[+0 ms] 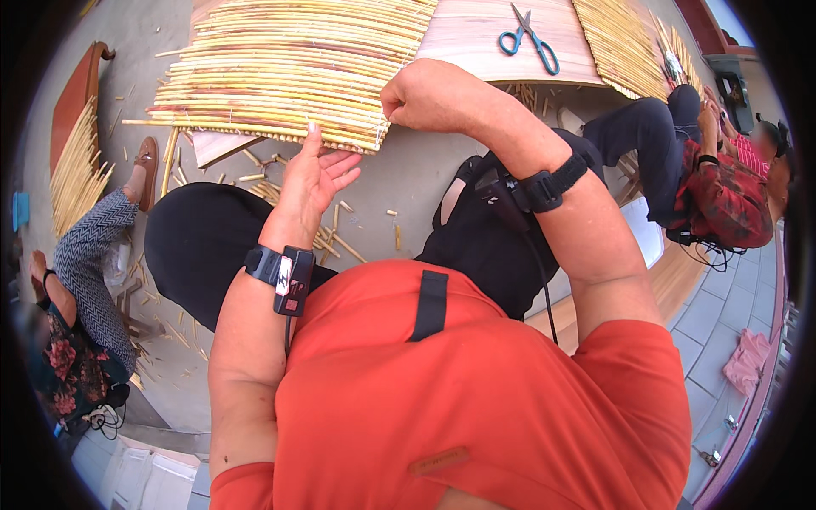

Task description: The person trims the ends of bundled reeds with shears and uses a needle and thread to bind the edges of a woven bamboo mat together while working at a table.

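A mat of yellow reed stalks (280, 72), tied together in rows, lies over the wooden board in front of me. At its near edge, my left hand (313, 180) is turned palm up, fingers spread and thumb against the edge stalks. My right hand (425, 95) is closed by the mat's near right corner, its fingertips pinched together. Whatever it pinches, if anything, is hidden; white thread ties (380, 127) show on the stalks beside it. Blue-handled scissors (530, 42) lie on the board to the right, blades partly apart.
Cut stalk pieces (340, 242) litter the floor below the mat. A second reed mat (620, 47) lies at the far right, near a person in a red checked shirt (722, 200). On the left, a person in patterned trousers (95, 272) sits near another reed mat (76, 174).
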Tool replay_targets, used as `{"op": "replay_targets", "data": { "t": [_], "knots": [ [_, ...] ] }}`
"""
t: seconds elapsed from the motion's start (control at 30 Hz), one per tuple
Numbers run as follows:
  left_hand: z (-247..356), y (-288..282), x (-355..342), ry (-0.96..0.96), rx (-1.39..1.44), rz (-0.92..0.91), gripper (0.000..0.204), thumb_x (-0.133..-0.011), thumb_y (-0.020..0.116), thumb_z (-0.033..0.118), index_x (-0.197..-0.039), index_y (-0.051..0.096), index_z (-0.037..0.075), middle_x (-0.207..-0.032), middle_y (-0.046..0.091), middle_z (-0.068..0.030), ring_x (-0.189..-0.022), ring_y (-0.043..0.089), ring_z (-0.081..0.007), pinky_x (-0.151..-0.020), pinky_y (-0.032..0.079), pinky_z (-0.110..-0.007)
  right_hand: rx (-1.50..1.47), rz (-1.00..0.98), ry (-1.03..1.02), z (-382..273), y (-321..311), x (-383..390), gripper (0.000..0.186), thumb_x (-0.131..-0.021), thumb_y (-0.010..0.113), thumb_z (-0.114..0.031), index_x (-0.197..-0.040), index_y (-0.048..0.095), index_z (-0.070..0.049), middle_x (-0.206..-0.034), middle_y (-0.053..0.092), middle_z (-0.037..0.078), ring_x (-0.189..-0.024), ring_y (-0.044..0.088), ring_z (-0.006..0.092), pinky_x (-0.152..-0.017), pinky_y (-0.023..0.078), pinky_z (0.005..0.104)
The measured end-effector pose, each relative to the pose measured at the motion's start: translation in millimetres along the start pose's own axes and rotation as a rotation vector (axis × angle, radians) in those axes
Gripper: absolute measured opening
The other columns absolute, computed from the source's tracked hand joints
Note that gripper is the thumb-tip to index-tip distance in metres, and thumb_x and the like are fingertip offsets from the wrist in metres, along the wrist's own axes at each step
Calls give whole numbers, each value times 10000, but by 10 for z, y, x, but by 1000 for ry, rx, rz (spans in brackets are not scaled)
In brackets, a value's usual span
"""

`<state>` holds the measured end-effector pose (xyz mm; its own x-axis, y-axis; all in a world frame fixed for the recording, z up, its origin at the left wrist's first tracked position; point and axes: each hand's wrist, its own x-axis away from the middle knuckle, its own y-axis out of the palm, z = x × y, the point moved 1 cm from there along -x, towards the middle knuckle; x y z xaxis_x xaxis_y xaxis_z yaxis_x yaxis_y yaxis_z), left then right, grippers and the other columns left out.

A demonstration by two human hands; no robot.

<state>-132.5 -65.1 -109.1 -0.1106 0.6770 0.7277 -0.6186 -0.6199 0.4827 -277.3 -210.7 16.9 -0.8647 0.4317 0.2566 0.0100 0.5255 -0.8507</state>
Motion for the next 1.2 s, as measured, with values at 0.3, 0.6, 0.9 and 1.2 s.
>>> {"op": "replay_targets", "data": {
  "t": [0.3,0.6,0.9,1.2],
  "knots": [
    [-69,112,-49,17,17,95,641,-898,496,491,-1228,398,-49,-1121,523,-275,-1016,553,-376,-838,496,-468,5,-43,-30,22,199,-82,85,-681,561,-88,-701,635,-50,-622,586,151,-588,579,306,-579,469,376],
    [-106,144,-152,100,-23,68,493,-944,429,440,-1131,488,-13,-909,612,-180,-799,617,-256,-686,522,-358,-76,-29,-36,86,277,-89,84,-692,551,-67,-700,625,-28,-611,567,175,-562,564,311,-564,463,372],
    [-125,155,-159,111,-23,59,493,-952,405,443,-1118,488,-14,-886,611,-162,-757,615,-233,-663,526,-342,-67,-43,-29,88,287,-98,102,-707,533,-62,-705,629,-26,-624,575,185,-587,573,333,-574,464,390],
    [-126,144,-156,118,-34,54,498,-948,413,446,-1112,489,-18,-889,612,-163,-761,618,-233,-671,530,-344,-49,-50,-10,118,340,-123,106,-707,539,-66,-714,638,-30,-636,587,181,-599,582,329,-586,468,391]
  ]
}}
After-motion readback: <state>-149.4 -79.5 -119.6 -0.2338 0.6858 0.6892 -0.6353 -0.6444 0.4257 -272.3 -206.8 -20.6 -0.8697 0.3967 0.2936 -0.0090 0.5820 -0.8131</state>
